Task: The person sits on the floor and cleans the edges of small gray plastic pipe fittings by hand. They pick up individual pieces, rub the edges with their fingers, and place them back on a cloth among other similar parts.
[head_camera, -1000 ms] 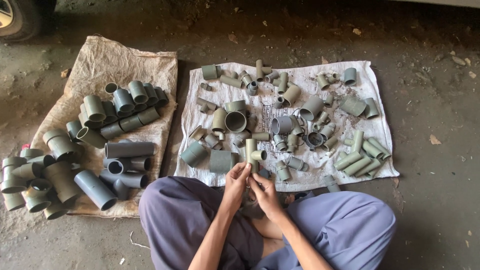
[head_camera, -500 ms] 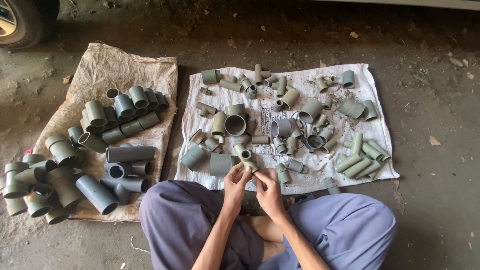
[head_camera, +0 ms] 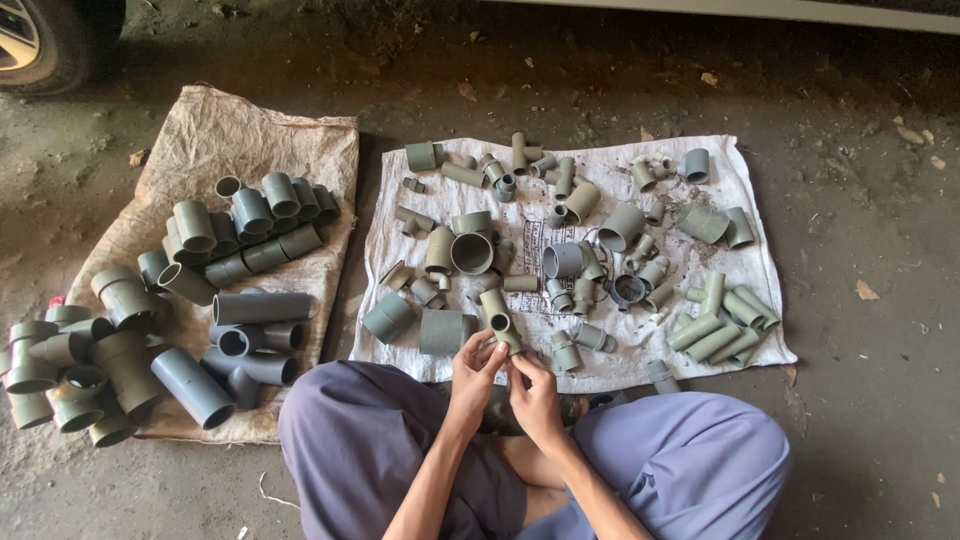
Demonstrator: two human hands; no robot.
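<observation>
A small grey pipe fitting (head_camera: pixel 498 322) is gripped by both the left hand (head_camera: pixel 474 366) and right hand (head_camera: pixel 534 392) at the white cloth's (head_camera: pixel 740 180) 6 o'clock edge; bare ground (head_camera: pixel 880 250) lies at 3 o'clock.

A small grey pipe piece (head_camera: pixel 497 322) is held up at a slant, its round open end facing up, just over the near edge of the white cloth (head_camera: pixel 560 300).

Cloth (head_camera: pixel 745 330) with small fittings (head_camera: pixel 575 235) ahead of knees (head_camera: pixel 690 450); sack (head_camera: pixel 225 135) with big pipes (head_camera: pixel 245 235) left of it. Hands (head_camera: pixel 505 380) at cloth's near edge, on one fitting (head_camera: pixel 500 322). Wheel (head_camera: pixel 40 35) far left.
</observation>
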